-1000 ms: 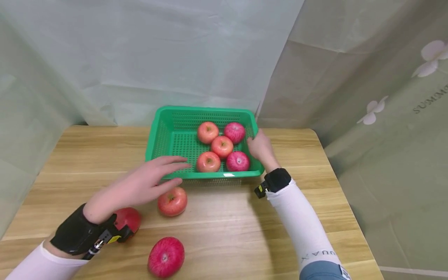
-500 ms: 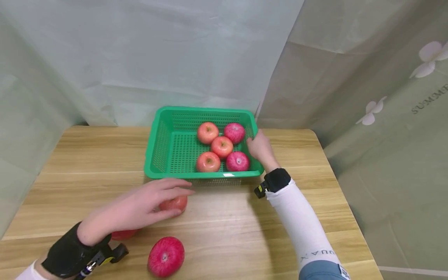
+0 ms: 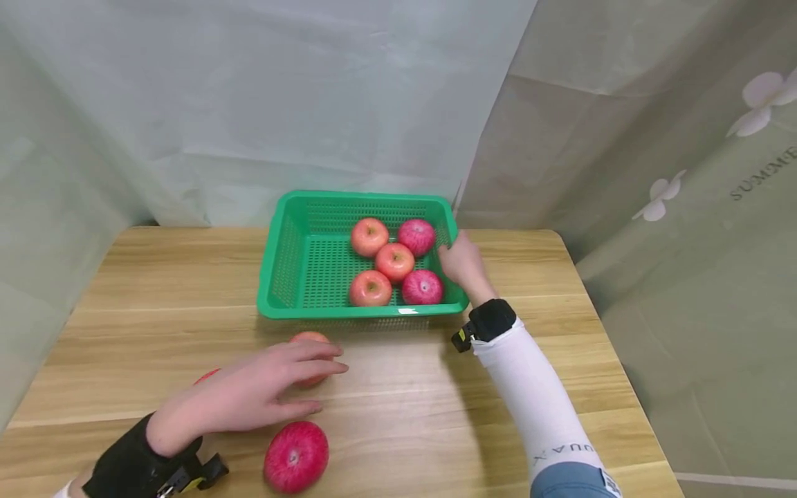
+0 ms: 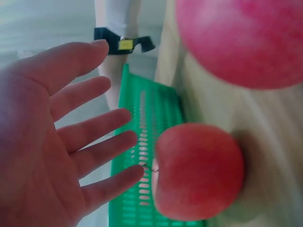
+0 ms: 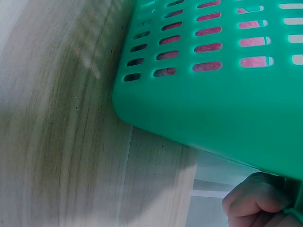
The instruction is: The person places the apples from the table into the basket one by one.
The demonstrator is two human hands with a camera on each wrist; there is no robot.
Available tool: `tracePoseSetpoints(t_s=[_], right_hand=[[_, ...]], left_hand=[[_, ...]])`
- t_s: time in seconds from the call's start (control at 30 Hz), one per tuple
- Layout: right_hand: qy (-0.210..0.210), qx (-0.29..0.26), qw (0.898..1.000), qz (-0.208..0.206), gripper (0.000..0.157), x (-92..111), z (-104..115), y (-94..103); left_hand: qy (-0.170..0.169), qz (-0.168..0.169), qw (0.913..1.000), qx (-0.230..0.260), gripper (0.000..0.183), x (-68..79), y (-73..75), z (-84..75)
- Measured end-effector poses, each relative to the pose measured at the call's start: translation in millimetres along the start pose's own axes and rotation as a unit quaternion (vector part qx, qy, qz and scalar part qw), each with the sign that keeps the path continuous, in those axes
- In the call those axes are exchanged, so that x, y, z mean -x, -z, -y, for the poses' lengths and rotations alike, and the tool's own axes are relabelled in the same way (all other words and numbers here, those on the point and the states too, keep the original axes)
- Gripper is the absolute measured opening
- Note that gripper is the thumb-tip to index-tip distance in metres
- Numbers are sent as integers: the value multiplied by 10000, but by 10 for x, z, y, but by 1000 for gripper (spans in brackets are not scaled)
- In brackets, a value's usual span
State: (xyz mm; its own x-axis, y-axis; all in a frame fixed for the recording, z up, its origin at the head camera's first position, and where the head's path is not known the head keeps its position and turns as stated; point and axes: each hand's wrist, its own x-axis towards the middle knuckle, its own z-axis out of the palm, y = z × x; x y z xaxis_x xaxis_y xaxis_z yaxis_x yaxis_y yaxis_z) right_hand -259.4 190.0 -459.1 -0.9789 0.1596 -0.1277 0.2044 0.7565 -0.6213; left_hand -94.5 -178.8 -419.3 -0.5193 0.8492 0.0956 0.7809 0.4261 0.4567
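Although mostly hidden behind the left hand [image 3: 249, 387], a red fruit [image 3: 207, 375] shows as a sliver at left on the table [image 3: 168, 290]. Next rightward, near side: dark pink apple [image 3: 295, 458], uncovered. Just right and farther: red apple [image 3: 309, 337], partly covered by fingers in the head view, short of the basket. Judgement: both apples firm, smooth, moderately weighty, prone to roll, easily bruised. Best hold: round the widest part, thumb opposing fingers; the stem offers little. Real weight cannot be told.

Farther right, far side: green basket [image 3: 336, 313], with five apples [image 3: 395, 262] gathered toward its right half. Judgement: thin perforated plastic, light in itself, walls likely to flex a little; load sits right of centre. Best hold: the turned-out rim.

Hands, left to right. Left hand: reaches in from near left, fingers extended and spread, thumb apart on the near side, nothing grasped; palm lies over the space about the red apple. Fingertip contact with its stem cannot be told. Right hand [image 3: 463, 266]: arm extended from near right, fingers curled over the right rim of the basket, grasping it; the underside of the grip is hidden.
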Motion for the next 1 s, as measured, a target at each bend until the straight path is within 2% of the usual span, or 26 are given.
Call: tracePoseSetpoints(t_s=[0.2,0.37,0.6,0.8,1.0], right_hand=[[39,-5,10000,-21,56,1,8,-19],[59,-42,10000,-47,56,2,13,-18],[26,-123,9999,-4,56,8,24,0],[8,-99,10000,-14,56,4,16,-4],[37,-99,9999,-39,54,-3,5,-10]], left_hand=[[-143,170,9997,-90,55,55,-132,-53],[-268,248,9993,-74,57,77,-185,-113],[-623,504,9967,-130,61,107,-236,-197],[-914,670,9933,-239,64,103,-289,-200],[-946,660,9931,-203,65,136,-384,-196]])
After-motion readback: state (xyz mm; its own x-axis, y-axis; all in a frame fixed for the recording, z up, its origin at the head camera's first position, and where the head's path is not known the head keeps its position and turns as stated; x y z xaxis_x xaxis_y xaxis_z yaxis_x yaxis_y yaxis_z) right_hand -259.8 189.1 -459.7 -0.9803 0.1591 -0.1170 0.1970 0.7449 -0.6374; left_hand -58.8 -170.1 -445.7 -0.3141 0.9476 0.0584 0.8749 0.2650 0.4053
